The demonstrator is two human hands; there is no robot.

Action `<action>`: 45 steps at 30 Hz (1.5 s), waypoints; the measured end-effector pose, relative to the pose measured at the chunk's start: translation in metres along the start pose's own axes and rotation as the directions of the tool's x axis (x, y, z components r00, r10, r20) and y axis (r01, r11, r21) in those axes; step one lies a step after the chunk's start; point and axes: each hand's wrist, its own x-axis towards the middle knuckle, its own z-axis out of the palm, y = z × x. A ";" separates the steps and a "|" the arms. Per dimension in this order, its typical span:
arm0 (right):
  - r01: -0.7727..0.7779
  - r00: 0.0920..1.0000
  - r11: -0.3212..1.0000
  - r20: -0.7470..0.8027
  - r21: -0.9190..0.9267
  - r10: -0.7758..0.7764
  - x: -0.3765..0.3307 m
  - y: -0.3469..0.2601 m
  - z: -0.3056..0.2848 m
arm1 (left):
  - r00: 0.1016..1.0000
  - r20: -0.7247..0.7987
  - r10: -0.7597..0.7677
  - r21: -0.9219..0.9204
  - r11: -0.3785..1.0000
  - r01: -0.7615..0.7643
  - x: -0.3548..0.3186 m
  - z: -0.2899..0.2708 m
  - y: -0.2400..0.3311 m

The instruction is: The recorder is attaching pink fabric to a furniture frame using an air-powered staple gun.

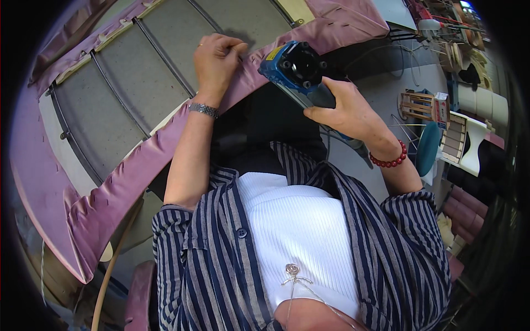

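In the head view, a wide flat frame is seen, wrapped along its edges in mauve-pink, smooth, leather-like cover material [141,160] and crossed by slim dark metal bars [164,58]. A blue-and-black handheld power tool with a grey body [298,65] is gripped by the right hand [349,107], the fingers wrapped around its handle; the trigger is hidden. The tool is held over the frame's near edge, toward its right corner, and whether the cover is touched by its nose cannot be told. The left hand [217,59] is placed just beside it on the same edge, its fingers curled with the thumb close to the forefinger; whether any cover is pinched between them cannot be made out.

The step in hand is judged to be the fastening of the cover along the near edge. For the next move, the material would need to be kept taut and flat, the nose set squarely on the edge, and the left fingers kept clear.

Between the bars, a grey speckled surface [130,60] is shown. Beyond the frame's right corner, a round teal cushion [428,149], a white curved frame with brown slats [469,144], thick white rolls [486,103] and pink rolls [466,212] are crowded together.
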 end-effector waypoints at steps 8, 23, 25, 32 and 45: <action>-0.008 1.000 1.000 0.014 0.027 0.008 -0.010 0.001 0.001 | 0.956 0.286 -0.071 0.083 0.995 0.049 -0.018 -0.033 0.008; -0.043 0.996 0.990 -0.073 0.137 0.053 -0.023 0.023 0.000 | 0.977 0.213 -0.032 0.115 0.993 0.007 -0.016 -0.010 0.006; -0.004 0.993 0.991 -0.113 0.132 0.019 -0.025 0.025 0.000 | 0.982 0.180 -0.052 0.134 0.991 0.028 -0.015 -0.008 0.007; -0.053 0.985 0.980 -0.152 0.190 0.083 -0.038 0.021 -0.008 | 0.972 0.235 -0.002 0.203 0.978 -0.047 -0.022 -0.010 0.024; -0.108 0.961 0.993 -0.252 0.038 0.114 -0.079 0.041 -0.006 | 0.941 0.230 0.247 0.467 0.820 -0.330 -0.035 -0.017 0.051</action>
